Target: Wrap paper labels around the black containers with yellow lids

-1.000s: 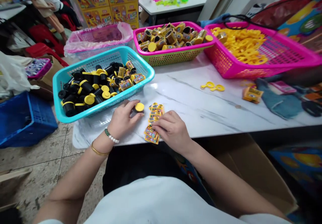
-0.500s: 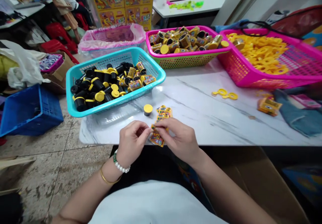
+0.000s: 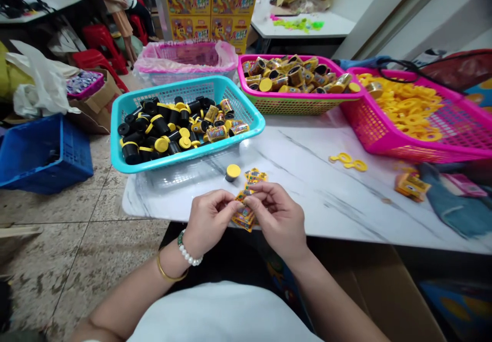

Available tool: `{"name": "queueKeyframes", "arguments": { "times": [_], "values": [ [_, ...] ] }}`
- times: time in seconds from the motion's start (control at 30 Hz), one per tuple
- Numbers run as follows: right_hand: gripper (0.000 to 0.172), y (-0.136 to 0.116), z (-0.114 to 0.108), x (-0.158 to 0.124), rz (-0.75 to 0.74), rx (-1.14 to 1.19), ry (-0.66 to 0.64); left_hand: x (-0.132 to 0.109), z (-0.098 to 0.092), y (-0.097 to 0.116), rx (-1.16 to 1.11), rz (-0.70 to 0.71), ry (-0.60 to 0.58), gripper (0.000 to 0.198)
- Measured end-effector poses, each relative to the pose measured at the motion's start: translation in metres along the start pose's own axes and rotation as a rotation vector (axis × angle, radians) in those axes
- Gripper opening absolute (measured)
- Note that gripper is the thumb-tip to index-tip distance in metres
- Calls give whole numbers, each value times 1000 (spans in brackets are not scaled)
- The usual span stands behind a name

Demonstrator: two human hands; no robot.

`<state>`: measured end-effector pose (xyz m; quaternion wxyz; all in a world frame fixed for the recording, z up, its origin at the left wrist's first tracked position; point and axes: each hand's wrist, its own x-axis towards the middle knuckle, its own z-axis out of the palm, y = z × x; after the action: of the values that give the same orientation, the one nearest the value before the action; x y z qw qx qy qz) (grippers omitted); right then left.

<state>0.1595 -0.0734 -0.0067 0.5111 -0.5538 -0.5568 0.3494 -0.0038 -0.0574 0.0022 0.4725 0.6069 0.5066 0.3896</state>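
One cup (image 3: 232, 173) now stands released, left hand (image 3: 209, 218) pinching a sticker (image 3: 243, 196).

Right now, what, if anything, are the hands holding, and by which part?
A printed yellow label, apparently pinched at its near edge by the left hand and right hand; the grip is partly hidden.

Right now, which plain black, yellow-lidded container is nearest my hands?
The lone upright container on the table, just beyond your left hand; the others are heaped in the turquoise basket.

The slips (image 3: 255, 176) are yellow with multicoloured print, the tabletop (image 3: 303, 198) white with grey veins.
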Motion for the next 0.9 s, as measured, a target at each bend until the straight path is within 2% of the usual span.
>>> {"name": "queueKeyframes", "arguments": {
  "times": [0.07, 0.17, 0.3, 0.4, 0.5, 0.57, 0.67, 0.73, 0.8, 0.9],
  "values": [
    [23, -1, -2, 0, -2, 7, -10, -1, -2, 0, 63, 21, 50, 26],
    [27, -1, -6, 1, -49, -83, 3, -1, -4, -1, 264, 131, 71, 30],
    [11, -3, -11, 0, -210, -379, 0, 3, -5, -7, 508, 260, 57, 19],
    [7, -6, -10, -1, -283, -424, 84, 6, -7, -11, 474, 283, 162, 21],
    [7, -11, -7, -3, -294, -386, 171, 7, -12, -12, 408, 218, 256, 12],
    [7, -13, -4, -4, -290, -365, 167, 7, -15, -12, 379, 196, 272, 5],
    [7, -15, -1, -3, -294, -344, 144, 6, -17, -12, 341, 244, 319, 7],
    [8, -15, 1, -2, -276, -329, 151, 5, -19, -10, 309, 260, 357, 8],
    [14, -16, 5, -2, -193, -266, 128, 3, -21, -6, 254, 230, 329, 11],
    [23, -18, 12, -1, 44, -28, -41, -1, -22, 3, 155, 171, 222, 15]
  ]
}}
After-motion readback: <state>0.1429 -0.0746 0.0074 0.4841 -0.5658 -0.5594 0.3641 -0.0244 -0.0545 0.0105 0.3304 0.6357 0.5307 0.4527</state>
